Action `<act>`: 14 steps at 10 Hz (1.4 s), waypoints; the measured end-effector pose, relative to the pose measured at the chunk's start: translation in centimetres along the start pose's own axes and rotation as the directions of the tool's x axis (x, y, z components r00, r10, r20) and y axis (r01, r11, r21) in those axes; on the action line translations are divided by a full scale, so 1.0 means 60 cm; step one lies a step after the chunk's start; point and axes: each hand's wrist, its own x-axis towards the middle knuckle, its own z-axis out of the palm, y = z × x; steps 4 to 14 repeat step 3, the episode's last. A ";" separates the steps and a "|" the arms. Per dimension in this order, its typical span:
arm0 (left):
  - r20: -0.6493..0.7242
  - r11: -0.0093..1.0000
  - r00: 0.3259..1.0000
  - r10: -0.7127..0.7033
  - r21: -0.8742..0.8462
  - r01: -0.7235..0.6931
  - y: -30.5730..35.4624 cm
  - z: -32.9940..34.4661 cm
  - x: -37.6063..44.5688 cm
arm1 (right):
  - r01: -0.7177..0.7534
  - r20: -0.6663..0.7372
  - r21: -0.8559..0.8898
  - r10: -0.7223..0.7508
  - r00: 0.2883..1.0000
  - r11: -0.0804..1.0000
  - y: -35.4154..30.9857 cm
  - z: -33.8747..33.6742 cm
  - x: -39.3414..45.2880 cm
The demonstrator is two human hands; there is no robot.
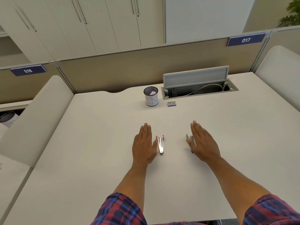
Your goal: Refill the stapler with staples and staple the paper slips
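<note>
Hands are laid flat on the white desk (97, 143), fingers straight, nothing grasped. Left hand (143, 143) is placed just beside a small metal stapler with red tips (161, 144); right hand (202, 142) partly covers a second metal stapler (190, 140) (contact cannot be told). Staple box (171, 103) is seen farther back, near the open cable hatch (199, 90), beside a mesh cup marked "IN" (151, 96) with paper inside.
</note>
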 end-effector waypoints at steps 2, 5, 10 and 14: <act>0.007 0.998 0.998 0.065 -0.012 -0.065 0.011 -0.010 0.004 | -0.010 -0.071 -0.023 0.008 0.997 1.000 0.002 0.005 -0.012; -0.046 0.999 0.998 0.051 0.003 -0.051 0.019 -0.026 0.022 | -0.004 -0.140 -0.021 0.001 0.990 1.000 -0.001 -0.005 0.005; -0.046 0.999 0.998 0.051 0.003 -0.051 0.019 -0.026 0.022 | -0.004 -0.140 -0.021 0.001 0.990 1.000 -0.001 -0.005 0.005; -0.046 0.999 0.998 0.051 0.003 -0.051 0.019 -0.026 0.022 | -0.004 -0.140 -0.021 0.001 0.990 1.000 -0.001 -0.005 0.005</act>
